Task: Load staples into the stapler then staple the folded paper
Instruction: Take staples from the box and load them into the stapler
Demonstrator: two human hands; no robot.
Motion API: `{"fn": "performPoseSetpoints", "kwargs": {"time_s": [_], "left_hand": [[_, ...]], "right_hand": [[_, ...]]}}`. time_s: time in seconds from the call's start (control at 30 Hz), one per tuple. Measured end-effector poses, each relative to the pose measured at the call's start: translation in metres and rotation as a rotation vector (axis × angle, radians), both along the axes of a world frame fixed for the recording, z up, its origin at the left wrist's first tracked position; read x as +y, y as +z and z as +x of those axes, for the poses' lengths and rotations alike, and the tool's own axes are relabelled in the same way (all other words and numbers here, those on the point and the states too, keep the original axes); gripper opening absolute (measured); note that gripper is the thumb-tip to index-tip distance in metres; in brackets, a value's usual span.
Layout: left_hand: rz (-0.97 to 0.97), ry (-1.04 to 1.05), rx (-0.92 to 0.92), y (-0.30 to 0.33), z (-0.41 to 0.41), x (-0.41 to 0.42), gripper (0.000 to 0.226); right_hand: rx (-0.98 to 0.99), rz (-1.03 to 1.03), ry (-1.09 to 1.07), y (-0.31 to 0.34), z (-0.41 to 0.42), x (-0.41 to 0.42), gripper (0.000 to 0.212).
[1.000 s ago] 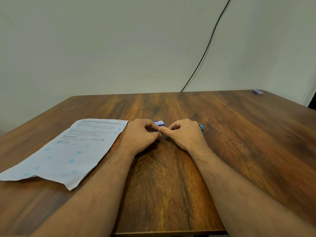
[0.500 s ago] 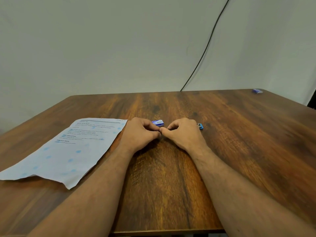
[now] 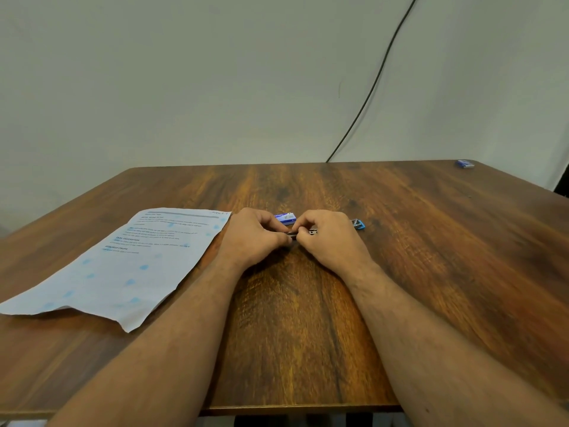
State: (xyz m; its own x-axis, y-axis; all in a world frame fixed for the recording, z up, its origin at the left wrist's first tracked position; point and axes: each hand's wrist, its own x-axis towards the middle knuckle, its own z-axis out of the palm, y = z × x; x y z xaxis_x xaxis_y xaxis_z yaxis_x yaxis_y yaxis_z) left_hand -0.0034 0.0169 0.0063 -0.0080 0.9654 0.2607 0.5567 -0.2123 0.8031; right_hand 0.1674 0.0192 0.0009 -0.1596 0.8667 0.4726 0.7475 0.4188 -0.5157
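From the head camera, both forearms reach forward over a brown wooden table (image 3: pixel 308 334) and the two hands meet near its middle. The left hand (image 3: pixel 252 237) has its fingers curled inward, thumb and forefinger pinching the left end of a thin, dark metal piece (image 3: pixel 292 234) that shows in the narrow gap between the hands. The right hand (image 3: pixel 329 237) is curled in the same way, its fingertips closed on the right part of that same piece, with a bit of silver metal (image 3: pixel 312 232) peeking out under the fingers. This is probably the stapler's staple channel or a strip of staples, but the hands cover too much of it to say which.

The blue stapler (image 3: pixel 358 224) lies under and just past the right hand; only its blue and metal tip shows at the hand's right edge, resting on the table. A small blue and white staple box (image 3: pixel 286 217) sits just beyond the fingertips, between the two hands and a little farther from the person.

The sheet of printed paper (image 3: pixel 129 266) lies flat to the left, its near-right edge beside the left wrist and its front left corner slightly lifted. It is not folded.

At the far right corner of the table sits another small blue box (image 3: pixel 465 163). A black cable (image 3: pixel 369 94) runs down the pale wall (image 3: pixel 184 87) to the table's back edge.
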Motion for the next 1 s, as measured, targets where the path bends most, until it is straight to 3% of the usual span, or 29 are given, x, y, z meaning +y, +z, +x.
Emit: {"fn": "performPoseSetpoints", "kwargs": {"time_s": [0.6,0.8,1.0], "left_hand": [[0.002,0.002,0.022,-0.001,0.000,0.003,0.010],[0.050,0.020,0.003,-0.005,-0.003,0.006,0.009],[0.083,0.013,-0.026,-0.009,-0.003,0.010,0.010]], "right_hand": [[0.143,-0.002,-0.061,0.000,0.003,-0.002,0.013],[0.259,-0.090,-0.142,0.001,0.005,0.001,0.021],[0.221,-0.108,-0.175,0.003,0.005,0.002,0.029]]}}
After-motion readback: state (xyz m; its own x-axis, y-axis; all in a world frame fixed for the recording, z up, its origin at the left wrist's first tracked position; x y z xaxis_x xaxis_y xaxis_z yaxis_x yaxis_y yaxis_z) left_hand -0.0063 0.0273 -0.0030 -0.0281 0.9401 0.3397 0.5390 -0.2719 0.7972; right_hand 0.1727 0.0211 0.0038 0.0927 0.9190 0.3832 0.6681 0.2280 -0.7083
